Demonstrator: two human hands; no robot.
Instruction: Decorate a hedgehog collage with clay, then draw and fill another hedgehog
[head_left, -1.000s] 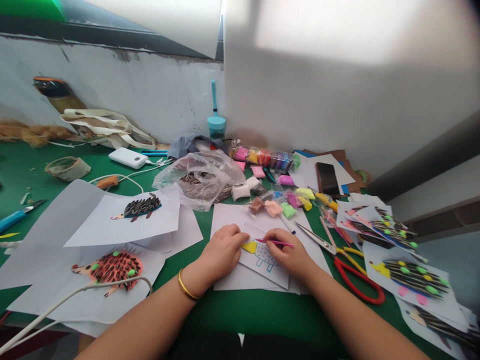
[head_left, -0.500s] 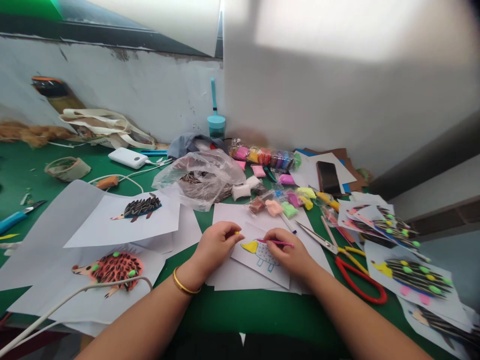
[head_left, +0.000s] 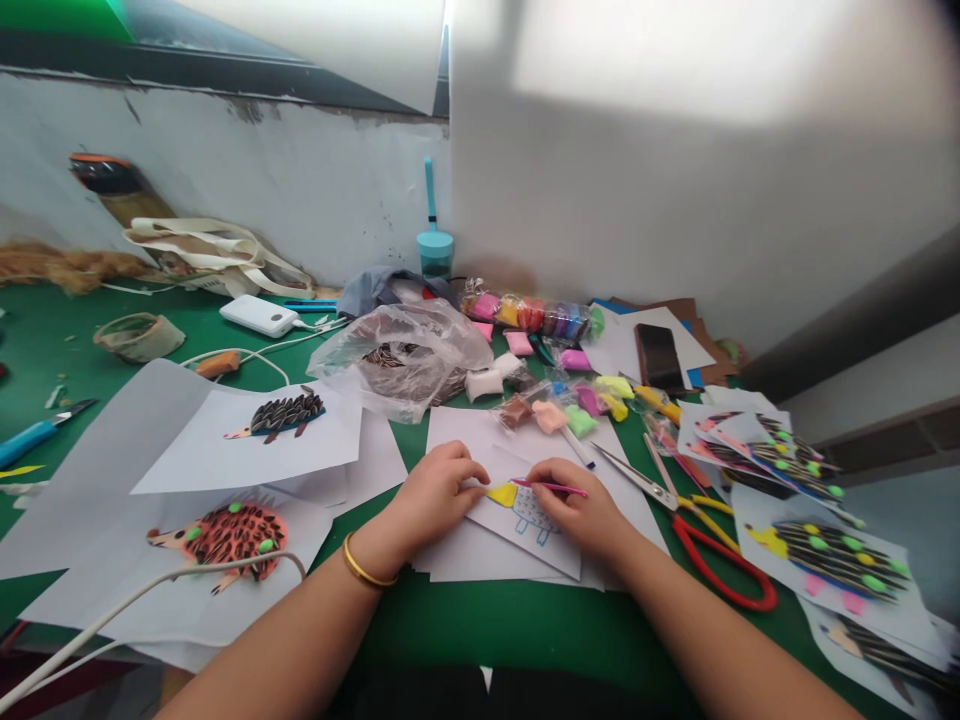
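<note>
A small white sheet [head_left: 510,535] lies on larger paper in front of me, with a hedgehog drawn in blue and yellow clay [head_left: 501,494] filling its snout. My right hand [head_left: 574,505] grips a thin pink tool [head_left: 555,487], its tip by the back edge of the yellow clay. At the snout's tip, my left hand [head_left: 442,490] is closed, thumb and forefinger together at the sheet's left edge; whatever they hold is hidden. Clay packets in pink, green and brown, among them a peach one [head_left: 550,416], lie just beyond the sheet.
Red-handled scissors [head_left: 724,565] lie open at the right, beside finished hedgehog pictures [head_left: 832,550]. More pictures on paper [head_left: 247,440] cover the left. Behind are a plastic bag of seeds [head_left: 405,355], a phone [head_left: 658,357] and a white power bank [head_left: 259,316].
My left hand has come down onto the sheet beside the snout, and the yellow bit seen at its fingertips no longer shows. The right hand has barely moved.
</note>
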